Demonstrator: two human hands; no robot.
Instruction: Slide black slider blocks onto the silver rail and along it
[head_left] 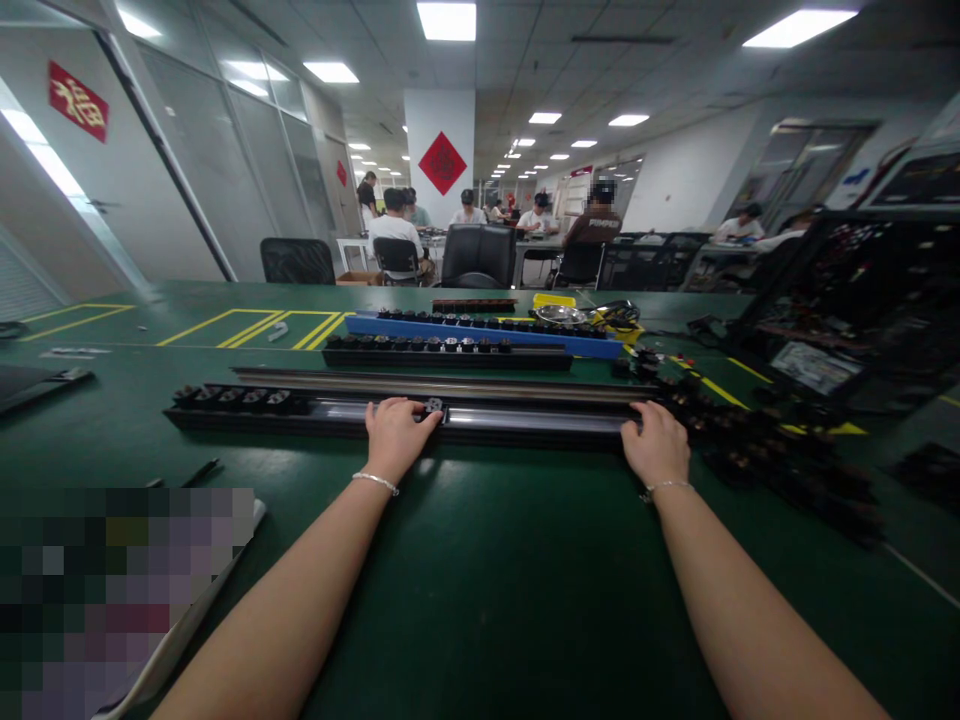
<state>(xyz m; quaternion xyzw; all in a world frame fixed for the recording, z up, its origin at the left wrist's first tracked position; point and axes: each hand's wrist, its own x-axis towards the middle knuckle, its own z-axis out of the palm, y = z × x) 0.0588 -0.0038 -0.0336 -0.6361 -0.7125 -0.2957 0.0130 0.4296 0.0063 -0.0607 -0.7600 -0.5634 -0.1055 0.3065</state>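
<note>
A long black rail (525,425) with a shiny channel lies across the table in front of me. At its left end sit several small black blocks (255,398) in a row. My left hand (396,430) is closed at the middle of the rail, its thumb against a small black block (434,406) in the channel. The hand partly hides that block. Near the rail's right end, my right hand (656,440) is closed over the edge, thumb in front and fingers behind. A second long dark strip (337,380) lies just behind the rail.
Beyond are a black rail (450,358) and a blue rail (607,347), both carrying rows of blocks. Many loose dark parts (787,460) are piled at right, below a black rack (862,290). A yellow tray (553,300) stands behind. People sit at far tables.
</note>
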